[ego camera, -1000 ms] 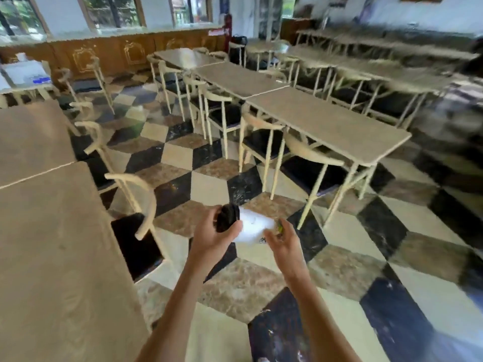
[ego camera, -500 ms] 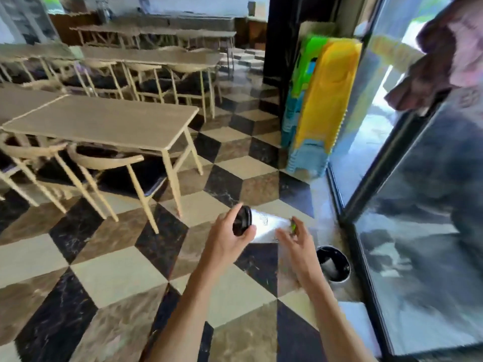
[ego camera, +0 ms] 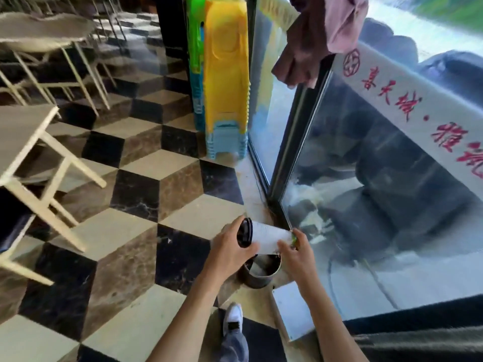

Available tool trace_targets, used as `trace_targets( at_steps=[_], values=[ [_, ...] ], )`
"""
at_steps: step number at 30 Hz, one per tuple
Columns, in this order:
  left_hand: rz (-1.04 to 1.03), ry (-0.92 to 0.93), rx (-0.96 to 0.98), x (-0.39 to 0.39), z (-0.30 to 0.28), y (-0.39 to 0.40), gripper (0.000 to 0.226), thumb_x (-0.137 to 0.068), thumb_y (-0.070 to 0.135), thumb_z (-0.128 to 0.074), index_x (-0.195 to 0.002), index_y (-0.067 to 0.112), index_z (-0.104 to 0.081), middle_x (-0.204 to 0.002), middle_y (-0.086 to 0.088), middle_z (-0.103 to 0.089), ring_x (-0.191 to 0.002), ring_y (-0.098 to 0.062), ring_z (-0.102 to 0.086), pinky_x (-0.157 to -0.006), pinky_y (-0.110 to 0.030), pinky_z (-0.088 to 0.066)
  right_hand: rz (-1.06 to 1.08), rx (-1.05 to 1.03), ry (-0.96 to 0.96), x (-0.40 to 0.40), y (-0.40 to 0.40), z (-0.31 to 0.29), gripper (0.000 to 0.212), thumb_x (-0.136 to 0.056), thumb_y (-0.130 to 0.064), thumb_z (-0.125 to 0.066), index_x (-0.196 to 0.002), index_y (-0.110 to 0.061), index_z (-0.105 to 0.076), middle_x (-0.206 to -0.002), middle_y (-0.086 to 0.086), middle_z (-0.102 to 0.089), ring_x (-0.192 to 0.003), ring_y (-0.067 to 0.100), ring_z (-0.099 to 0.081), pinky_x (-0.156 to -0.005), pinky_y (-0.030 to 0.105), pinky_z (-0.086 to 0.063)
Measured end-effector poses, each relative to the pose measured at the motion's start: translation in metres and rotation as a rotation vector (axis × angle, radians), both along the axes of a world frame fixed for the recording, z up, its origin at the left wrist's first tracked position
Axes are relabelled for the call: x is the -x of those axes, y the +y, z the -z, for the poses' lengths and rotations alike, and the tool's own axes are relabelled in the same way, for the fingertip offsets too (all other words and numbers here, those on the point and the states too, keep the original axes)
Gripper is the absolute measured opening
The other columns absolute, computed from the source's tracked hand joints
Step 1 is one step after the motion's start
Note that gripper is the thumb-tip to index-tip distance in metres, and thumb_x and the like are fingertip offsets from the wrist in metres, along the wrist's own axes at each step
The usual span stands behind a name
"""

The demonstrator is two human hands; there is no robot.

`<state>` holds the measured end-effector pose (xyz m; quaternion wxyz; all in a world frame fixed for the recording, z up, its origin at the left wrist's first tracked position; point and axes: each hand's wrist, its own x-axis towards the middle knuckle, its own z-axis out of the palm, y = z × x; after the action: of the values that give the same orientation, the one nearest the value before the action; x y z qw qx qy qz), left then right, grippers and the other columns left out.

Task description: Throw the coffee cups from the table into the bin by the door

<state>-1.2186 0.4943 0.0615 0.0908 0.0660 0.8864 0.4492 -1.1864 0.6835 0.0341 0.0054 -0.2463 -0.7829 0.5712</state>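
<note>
A: Holding the coffee cup (ego camera: pixel 264 237) on its side over the bin (ego camera: pixel 261 274) — why sideways, do you think?

B: Probably so it clears the rim and slips in lengthwise. The left hand (ego camera: pixel 232 253) is curled around the black lid end, fingers closed on it, while the right hand (ego camera: pixel 296 253) pinches the base end, where something small and green shows. Both hands have firm hold; neither is loose.

A: And where does the cup sit against the bin?

B: Just above it, bridging its mouth. The lid end hangs over the bin's left edge and the base over its right edge, with the white sleeve between the two hands. Cup and bin look apart, not touching.

A: Anything already in the bin?

B: A pale shape lies inside, maybe another cup, but I cannot tell for sure.

A: What surrounds it?

B: The bin stands on the chequered floor (ego camera: pixel 136 189), just beside the glass door (ego camera: pixel 379 205) to its right. A stack of plastic stools (ego camera: pixel 226 82) stands well beyond it, and a desk (ego camera: pixel 18 131) is far to its left. The person's shoe (ego camera: pixel 233 318) is just short of the bin.

A: So what is left?

B: I'd judge only the release: open both hands and let it drop.
</note>
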Motion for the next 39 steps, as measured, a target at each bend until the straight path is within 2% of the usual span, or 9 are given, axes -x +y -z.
trace_targets(
  at_steps=[5,9,12,21,25,30,34,37,39],
  values=[
    [0.024,-0.16,-0.058,0.071,0.059,0.04,0.079,-0.078,0.041,-0.069,-0.15,0.025,-0.041,-0.147,0.003,-0.051,-0.132,-0.006,-0.044,-0.099,-0.013,-0.031,0.002,-0.039,-0.102,0.055,0.035,0.043,0.061,-0.087,-0.031,-0.067,-0.141,-0.016,-0.043,-0.123,0.01,-0.063,-0.106,0.026,-0.065,-0.093,0.051,-0.052],
    [0.01,-0.312,-0.091,0.106,0.098,0.06,0.08,-0.082,0.04,-0.068,-0.154,0.029,-0.034,-0.155,0.004,-0.044,-0.142,-0.013,-0.04,-0.114,-0.035,-0.035,-0.007,-0.039,-0.207,0.087,0.053,0.083,0.058,-0.09,-0.029,-0.064,-0.142,-0.015,-0.042,-0.115,0.006,-0.065,-0.099,0.018,-0.066,-0.087,0.037,-0.053],
    [-0.031,-0.369,-0.073,0.126,0.135,0.072,0.079,-0.084,0.038,-0.068,-0.155,0.029,-0.033,-0.155,0.0,-0.045,-0.141,-0.015,-0.041,-0.114,-0.04,-0.036,-0.029,-0.043,-0.262,0.111,0.063,0.121,0.056,-0.09,-0.029,-0.063,-0.141,-0.018,-0.043,-0.107,-0.004,-0.063,-0.091,0.0,-0.06,-0.071,0.018,-0.044],
    [-0.184,-0.566,-0.053,0.166,0.334,0.107,0.076,-0.083,0.038,-0.065,-0.153,0.034,-0.035,-0.155,0.007,-0.045,-0.14,-0.009,-0.04,-0.114,-0.036,-0.036,-0.106,0.0,-0.47,0.164,0.094,0.32,0.064,-0.089,-0.032,-0.061,-0.146,-0.019,-0.036,-0.137,0.008,-0.055,-0.12,0.025,-0.055,-0.096,0.039,-0.046],
    [-0.181,-0.638,-0.048,0.171,0.442,0.118,0.074,-0.085,0.043,-0.062,-0.153,0.037,-0.034,-0.155,0.009,-0.044,-0.141,-0.009,-0.04,-0.115,-0.041,-0.035,-0.114,0.003,-0.576,0.167,0.105,0.429,0.063,-0.089,-0.031,-0.06,-0.146,-0.02,-0.035,-0.137,0.009,-0.056,-0.117,0.025,-0.055,-0.088,0.034,-0.042],
    [-0.156,-0.663,-0.015,0.169,0.543,0.121,0.072,-0.091,0.041,-0.061,-0.156,0.032,-0.031,-0.159,0.006,-0.037,-0.144,-0.01,-0.034,-0.111,-0.029,-0.029,-0.116,-0.01,-0.641,0.163,0.104,0.525,0.062,-0.09,-0.031,-0.059,-0.147,-0.022,-0.036,-0.137,0.006,-0.056,-0.088,0.012,-0.052,-0.073,0.026,-0.039],
    [-0.142,-0.662,-0.033,0.17,0.58,0.12,0.076,-0.09,0.048,-0.059,-0.157,0.037,-0.024,-0.163,0.013,-0.029,-0.147,-0.006,-0.027,-0.112,-0.03,-0.026,-0.131,0.006,-0.638,0.167,0.101,0.563,0.065,-0.091,-0.033,-0.057,-0.149,-0.022,-0.031,-0.148,0.003,-0.047,-0.119,0.022,-0.051,-0.086,0.029,-0.035],
    [-0.118,-0.664,-0.044,0.172,0.585,0.119,0.075,-0.091,0.047,-0.058,-0.157,0.038,-0.023,-0.163,0.014,-0.027,-0.147,-0.005,-0.026,-0.112,-0.029,-0.025,-0.14,0.031,-0.637,0.171,0.102,0.564,0.065,-0.092,-0.034,-0.055,-0.15,-0.022,-0.029,-0.147,0.003,-0.047,-0.117,0.02,-0.052,-0.09,0.033,-0.04],
    [-0.115,-0.659,-0.05,0.175,0.575,0.117,0.075,-0.09,0.049,-0.057,-0.156,0.039,-0.023,-0.163,0.014,-0.026,-0.147,-0.004,-0.026,-0.113,-0.031,-0.026,-0.112,0.071,-0.62,0.176,0.105,0.553,0.066,-0.093,-0.035,-0.056,-0.151,-0.022,-0.028,-0.152,0.003,-0.042,-0.133,0.025,-0.046,-0.105,0.041,-0.041]
  ],
)
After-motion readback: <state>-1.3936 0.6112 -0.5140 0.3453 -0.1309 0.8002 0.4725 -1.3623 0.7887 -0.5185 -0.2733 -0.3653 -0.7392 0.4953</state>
